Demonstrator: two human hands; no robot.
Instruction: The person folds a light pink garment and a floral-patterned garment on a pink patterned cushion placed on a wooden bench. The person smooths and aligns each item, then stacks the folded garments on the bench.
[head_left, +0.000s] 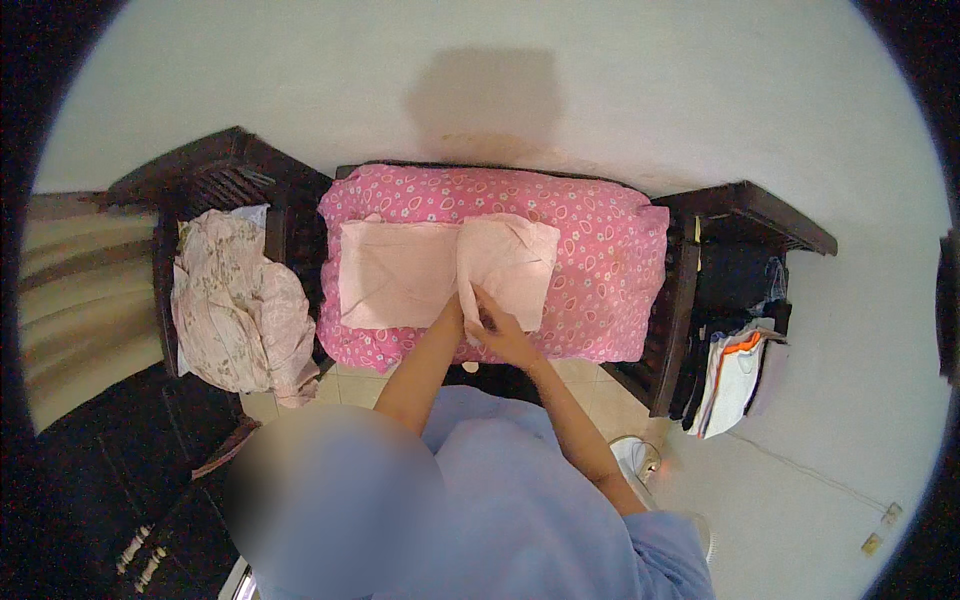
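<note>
One pale pink cloth (400, 270) is lying on the pink flowered cover (610, 270), taking up its left and middle part, with the right part of the folded cloth doubling back over itself in a thicker layer. The right hand (512, 345) is grasping the near end of that fold's loose edge, fingers and thumb closing on the fabric close to the cover's near side. The left forearm (415, 370) is reaching over the cover's near edge, but its hand is disappearing behind the fold, so I cannot tell whether it is gripping or lying slack.

The cloth is looking light, soft and limp, probably bending wherever it is left unsupported; it should not be breaking or slipping easily, though wrinkles are likely to be forming. Its corners and the doubled edge are offering the surest hold, ideally with two hands keeping the layer taut.

Left of the cover, a crumpled floral garment (235, 310) is draping over a dark wooden rack (240, 150). Right of it, white clothing with orange trim (732, 385) is hanging beside darker pieces in another rack (740, 200). Beyond the cover's far edge, a pale wall (690, 90) is rising.
</note>
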